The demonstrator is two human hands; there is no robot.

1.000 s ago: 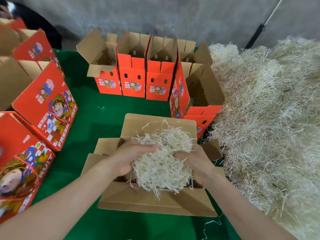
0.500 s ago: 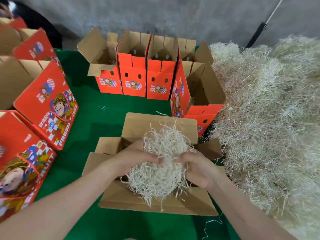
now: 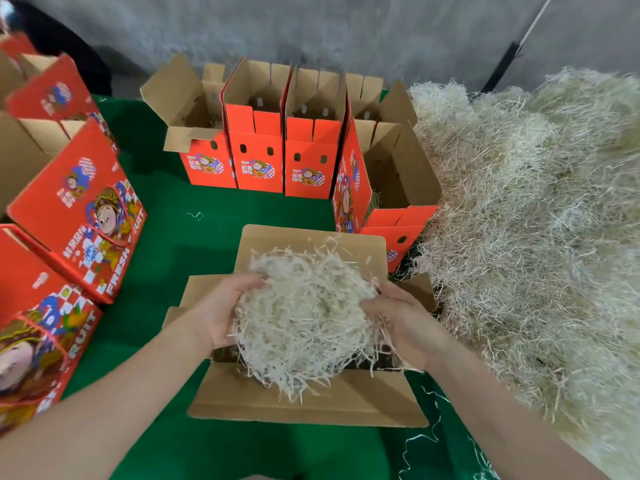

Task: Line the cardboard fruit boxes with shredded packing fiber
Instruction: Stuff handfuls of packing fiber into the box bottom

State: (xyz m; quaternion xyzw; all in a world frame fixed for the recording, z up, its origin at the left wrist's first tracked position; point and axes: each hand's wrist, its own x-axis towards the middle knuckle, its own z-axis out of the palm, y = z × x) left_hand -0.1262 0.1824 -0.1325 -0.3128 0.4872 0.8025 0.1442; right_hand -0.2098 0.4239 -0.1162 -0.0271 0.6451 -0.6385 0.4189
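An open cardboard fruit box (image 3: 311,403) stands on the green cloth right in front of me, its brown flaps spread outward. A clump of pale shredded packing fiber (image 3: 304,313) sits over its opening and spills across the near flap. My left hand (image 3: 221,313) cups the clump's left side, palm toward it. Against the clump's right side lies my right hand (image 3: 405,323), with its fingers curved into the strands. The box's inside is hidden under the fiber.
A big heap of loose fiber (image 3: 536,220) fills the right side. Several open orange boxes (image 3: 259,157) stand in a row at the back, another (image 3: 391,188) just behind mine. Printed orange boxes (image 3: 79,209) line the left. The green cloth (image 3: 180,244) lies between.
The clump, bunched tall between my hands before, is now spread wider and lower over the box. Both hands have moved apart to its sides.
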